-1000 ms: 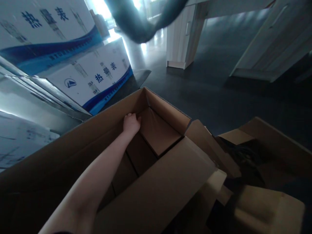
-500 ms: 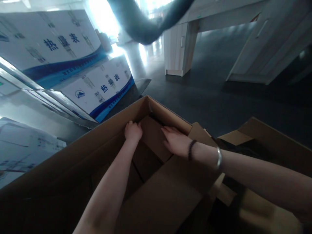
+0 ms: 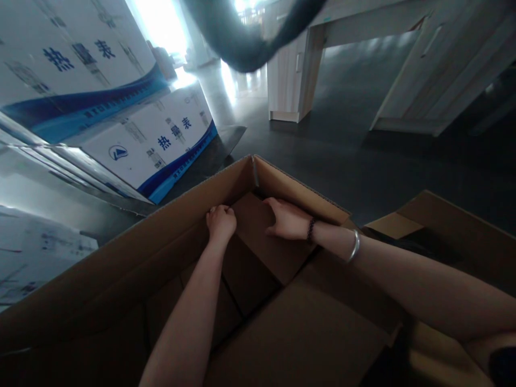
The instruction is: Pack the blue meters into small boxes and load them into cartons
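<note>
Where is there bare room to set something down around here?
Bare dark floor shows between the carton and the wooden cabinets. It's crowded inside the carton, where the left hand and right hand are at packed brown boxes; white boxes crowd the left.

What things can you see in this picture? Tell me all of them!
Big open box: one, brown, around both hands
Smaller boxes: several, brown, inside it
White-and-blue boxes: two, stacked, upper left
White box: one, lower left
Open carton: one, brown, right
Cabinets: two, pale wood, back
Floor: one, dark, behind
Blurred curved thing: one, dark, top
Beaded bracelet: one, dark, right wrist
Bangle: one, silver, right forearm
Left hand: one, bare, by the left wall
Right hand: one, bare, far corner
</note>
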The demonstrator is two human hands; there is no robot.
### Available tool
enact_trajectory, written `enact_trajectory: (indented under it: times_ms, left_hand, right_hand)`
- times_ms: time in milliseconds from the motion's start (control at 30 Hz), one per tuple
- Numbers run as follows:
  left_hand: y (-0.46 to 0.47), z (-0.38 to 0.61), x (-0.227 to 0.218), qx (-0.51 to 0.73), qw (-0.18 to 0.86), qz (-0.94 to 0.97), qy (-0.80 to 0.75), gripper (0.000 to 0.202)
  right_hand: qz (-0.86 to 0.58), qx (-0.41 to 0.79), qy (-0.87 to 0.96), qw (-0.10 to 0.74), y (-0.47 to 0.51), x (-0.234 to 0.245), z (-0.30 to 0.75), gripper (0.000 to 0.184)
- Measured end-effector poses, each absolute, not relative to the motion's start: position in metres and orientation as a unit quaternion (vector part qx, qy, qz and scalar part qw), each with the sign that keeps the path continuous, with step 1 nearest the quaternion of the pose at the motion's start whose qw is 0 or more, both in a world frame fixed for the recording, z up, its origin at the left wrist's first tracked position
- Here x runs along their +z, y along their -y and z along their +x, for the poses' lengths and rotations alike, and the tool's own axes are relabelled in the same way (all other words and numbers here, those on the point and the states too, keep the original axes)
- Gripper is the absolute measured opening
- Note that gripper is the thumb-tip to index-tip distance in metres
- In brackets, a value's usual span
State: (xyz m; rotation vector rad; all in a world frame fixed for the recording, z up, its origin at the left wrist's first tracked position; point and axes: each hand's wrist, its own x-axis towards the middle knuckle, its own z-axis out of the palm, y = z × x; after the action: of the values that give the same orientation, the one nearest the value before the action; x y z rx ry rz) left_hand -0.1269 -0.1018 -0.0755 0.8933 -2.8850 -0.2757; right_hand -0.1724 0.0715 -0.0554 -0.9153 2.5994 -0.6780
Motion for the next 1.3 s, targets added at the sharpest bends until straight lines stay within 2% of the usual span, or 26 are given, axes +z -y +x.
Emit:
enact_trajectory:
  times_ms: [100, 267, 400, 500, 567, 633, 700, 767, 833, 867, 933, 1000, 1100, 1200, 1300]
  left_hand:
    - [0.101, -0.133, -0.077, -0.089, 0.064, 0.334, 0.936, 0.037]
    - [0.098, -0.134, -0.079, -0.09, 0.094, 0.354, 0.926, 0.042]
    - [0.098, -0.13, -0.081, -0.121, 0.117, 0.36, 0.918, 0.046]
    - [0.101, -0.129, -0.081, -0.159, 0.137, 0.373, 0.904, 0.055]
    - [0.105, -0.125, -0.081, -0.193, 0.15, 0.372, 0.895, 0.06]
    - [0.108, -0.112, -0.081, -0.227, 0.164, 0.356, 0.892, 0.058]
    - [0.108, -0.086, -0.081, -0.253, 0.182, 0.335, 0.889, 0.046]
    - [0.101, -0.047, -0.08, -0.282, 0.181, 0.307, 0.891, 0.039]
    - [0.087, -0.001, -0.078, -0.322, 0.121, 0.256, 0.903, 0.044]
    - [0.078, 0.021, -0.076, -0.328, 0.055, 0.216, 0.918, 0.047]
    - [0.06, 0.058, -0.07, -0.311, -0.112, 0.166, 0.929, 0.067]
    - [0.047, 0.079, -0.064, -0.284, -0.2, 0.152, 0.925, 0.081]
    - [0.04, 0.085, -0.061, -0.297, -0.202, 0.148, 0.922, 0.072]
    - [0.042, 0.08, -0.065, -0.314, -0.176, 0.153, 0.921, 0.064]
    - [0.046, 0.076, -0.069, -0.305, -0.178, 0.146, 0.924, 0.07]
  right_hand:
    - [-0.307, -0.229, -0.903, 0.194, -0.061, -0.053, -0.175, 0.069]
    - [-0.304, -0.193, -0.904, 0.229, -0.045, -0.062, -0.174, 0.082]
    - [-0.254, -0.308, -0.886, 0.236, -0.045, -0.057, -0.18, 0.072]
    - [-0.206, -0.429, -0.854, 0.209, -0.053, -0.028, -0.18, 0.068]
    - [-0.242, -0.459, -0.825, 0.224, -0.061, -0.003, -0.173, 0.071]
    - [-0.326, -0.417, -0.807, 0.261, -0.072, 0.015, -0.159, 0.056]
    - [-0.377, -0.356, -0.812, 0.269, -0.084, 0.02, -0.141, 0.029]
    - [-0.36, -0.355, -0.824, 0.256, -0.096, 0.013, -0.124, 0.02]
    - [-0.309, -0.408, -0.824, 0.241, -0.103, 0.0, -0.114, 0.019]
    - [-0.297, -0.427, -0.822, 0.232, -0.104, -0.004, -0.112, 0.018]
    - [-0.329, -0.422, -0.819, 0.208, -0.101, -0.007, -0.11, 0.018]
    - [-0.398, -0.399, -0.806, 0.183, -0.093, 0.001, -0.11, 0.029]
    - [-0.397, -0.454, -0.788, 0.125, -0.081, 0.034, -0.107, 0.032]
    - [-0.295, -0.584, -0.754, 0.054, -0.081, 0.088, -0.098, 0.025]
    - [-0.194, -0.694, -0.693, -0.023, -0.098, 0.153, -0.089, 0.023]
